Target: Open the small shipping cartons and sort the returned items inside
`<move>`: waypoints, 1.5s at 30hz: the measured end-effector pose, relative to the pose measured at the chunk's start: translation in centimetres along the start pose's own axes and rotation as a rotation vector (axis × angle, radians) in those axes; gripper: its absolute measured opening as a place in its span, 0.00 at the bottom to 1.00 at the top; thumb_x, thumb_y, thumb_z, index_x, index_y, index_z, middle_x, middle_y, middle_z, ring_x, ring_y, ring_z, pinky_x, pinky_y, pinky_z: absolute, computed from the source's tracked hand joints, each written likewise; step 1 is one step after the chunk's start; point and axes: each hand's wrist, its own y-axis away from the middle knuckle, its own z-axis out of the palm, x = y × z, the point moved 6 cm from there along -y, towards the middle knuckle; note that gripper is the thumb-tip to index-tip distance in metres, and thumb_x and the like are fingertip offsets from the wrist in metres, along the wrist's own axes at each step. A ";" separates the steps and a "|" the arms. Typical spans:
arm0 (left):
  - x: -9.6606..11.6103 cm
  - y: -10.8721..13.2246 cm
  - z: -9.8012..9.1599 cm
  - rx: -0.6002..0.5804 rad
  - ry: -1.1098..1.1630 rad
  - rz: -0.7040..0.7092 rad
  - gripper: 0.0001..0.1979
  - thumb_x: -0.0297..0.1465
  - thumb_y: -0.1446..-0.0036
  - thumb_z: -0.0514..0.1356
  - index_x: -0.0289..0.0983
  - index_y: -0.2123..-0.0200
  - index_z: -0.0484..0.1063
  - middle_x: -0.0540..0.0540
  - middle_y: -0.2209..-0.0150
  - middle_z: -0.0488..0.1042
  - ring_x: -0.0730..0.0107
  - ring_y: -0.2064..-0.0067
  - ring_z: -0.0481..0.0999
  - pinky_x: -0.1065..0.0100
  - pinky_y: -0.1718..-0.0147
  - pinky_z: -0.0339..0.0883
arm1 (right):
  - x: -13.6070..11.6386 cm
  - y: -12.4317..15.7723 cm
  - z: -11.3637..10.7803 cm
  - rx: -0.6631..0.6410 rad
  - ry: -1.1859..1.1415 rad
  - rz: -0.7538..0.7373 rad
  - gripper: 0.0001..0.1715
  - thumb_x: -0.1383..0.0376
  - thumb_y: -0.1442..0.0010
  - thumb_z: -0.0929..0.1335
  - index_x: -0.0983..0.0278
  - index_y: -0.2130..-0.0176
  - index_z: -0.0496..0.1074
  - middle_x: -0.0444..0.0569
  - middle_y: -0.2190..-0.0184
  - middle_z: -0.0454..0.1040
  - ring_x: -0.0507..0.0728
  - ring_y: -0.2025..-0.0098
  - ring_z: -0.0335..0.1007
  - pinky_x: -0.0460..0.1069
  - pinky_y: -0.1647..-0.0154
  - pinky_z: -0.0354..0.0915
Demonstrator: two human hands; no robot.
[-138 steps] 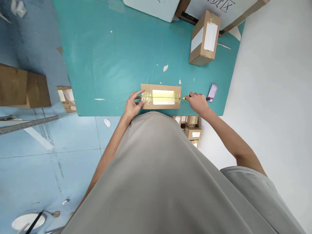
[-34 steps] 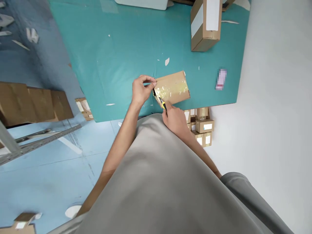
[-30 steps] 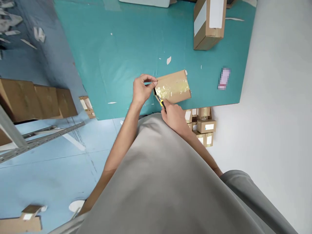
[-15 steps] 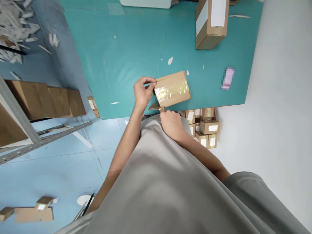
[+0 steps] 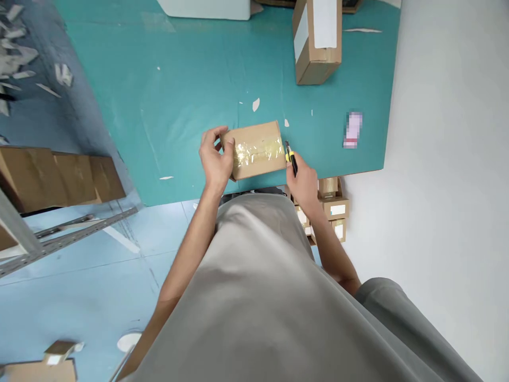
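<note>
A small brown cardboard box (image 5: pixel 254 172) with shiny clear tape across its top lies near the front edge of the green table. Its left end is gripped by my left hand (image 5: pixel 216 159), thumb on top and fingers round the far corner. My right hand (image 5: pixel 304 183) is closed around a black and yellow utility knife (image 5: pixel 293 161). The knife points away from me, its tip just off the box's right end. Whether the blade touches the cardboard I cannot tell.
Farther back on the green table (image 5: pixel 191 95) stand a taller carton (image 5: pixel 318 71) with white labels and a white container (image 5: pixel 210 9). A blurred pink item (image 5: pixel 353 130) lies at right. Cartons (image 5: pixel 336 209) are stacked below the front edge; a metal rack (image 5: pixel 67 233) stands at left.
My right hand has moved from the box's near left corner to its right end, and the knife now shows. My left hand has shifted its grip, with the thumb on top. The view has shifted.
</note>
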 end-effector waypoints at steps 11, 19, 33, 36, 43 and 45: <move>4.5 2.2 6.2 -0.318 -0.214 0.271 0.29 0.52 0.35 0.71 0.59 0.32 0.79 0.48 0.18 0.63 0.37 0.13 0.46 0.28 0.17 0.33 | -0.6 1.1 0.1 -0.041 -0.060 -0.019 0.35 0.62 0.19 0.57 0.67 0.21 0.66 0.64 0.35 0.83 0.71 0.38 0.83 0.61 0.36 0.75; 3.8 2.4 6.4 -0.303 -0.212 0.298 0.27 0.52 0.32 0.69 0.59 0.32 0.79 0.50 0.18 0.63 0.40 0.13 0.47 0.31 0.16 0.30 | -1.8 -0.4 0.1 -0.117 0.070 0.009 0.36 0.64 0.18 0.55 0.69 0.18 0.61 0.66 0.38 0.84 0.70 0.40 0.85 0.58 0.39 0.76; 2.3 3.1 8.0 -0.302 -0.226 0.369 0.30 0.57 0.21 0.55 0.45 0.32 0.79 0.46 0.16 0.57 0.41 0.13 0.46 0.31 0.16 0.24 | -5.2 1.5 -1.1 -0.209 0.249 0.186 0.30 0.65 0.15 0.59 0.72 0.22 0.65 0.69 0.46 0.87 0.69 0.42 0.86 0.56 0.42 0.76; 2.3 3.3 8.1 -0.302 -0.185 0.374 0.29 0.55 0.21 0.56 0.44 0.32 0.78 0.45 0.16 0.57 0.43 0.12 0.45 0.31 0.16 0.21 | -4.7 2.5 -1.1 -0.209 0.280 0.237 0.30 0.66 0.16 0.60 0.71 0.22 0.66 0.67 0.46 0.87 0.69 0.43 0.87 0.57 0.43 0.76; 2.3 3.2 7.8 -0.298 -0.088 0.361 0.27 0.53 0.24 0.61 0.46 0.33 0.78 0.43 0.16 0.60 0.44 0.12 0.44 0.32 0.16 0.20 | -5.3 1.6 -1.3 -0.135 0.236 0.183 0.33 0.62 0.16 0.57 0.67 0.20 0.64 0.66 0.43 0.87 0.72 0.42 0.86 0.60 0.42 0.75; 2.3 3.1 7.8 -0.301 -0.084 0.371 0.27 0.53 0.23 0.61 0.45 0.32 0.78 0.44 0.16 0.59 0.44 0.12 0.43 0.32 0.16 0.20 | -5.3 0.9 -1.1 -0.109 0.225 0.179 0.34 0.60 0.15 0.56 0.66 0.19 0.62 0.65 0.42 0.86 0.71 0.41 0.85 0.59 0.41 0.75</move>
